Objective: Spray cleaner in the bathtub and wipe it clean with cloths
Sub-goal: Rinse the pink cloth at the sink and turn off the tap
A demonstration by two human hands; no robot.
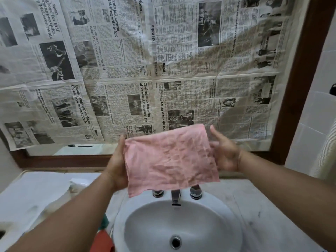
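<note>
A pink cloth (171,159) is spread flat in the air above the faucet of a white sink (145,211). My left hand (117,166) grips the cloth's left edge, fingers behind it and thumb in front. My right hand (225,153) holds the right edge the same way. The cloth is wrinkled and hangs roughly square between both hands. No bathtub or spray bottle is in view.
A chrome faucet (176,196) with two knobs stands at the sink's back. Newspaper sheets (145,70) cover a wood-framed mirror (298,88) ahead. White folded towels (36,193) lie on the left of the marble counter (263,211). A green and red item (103,235) sits by my left forearm.
</note>
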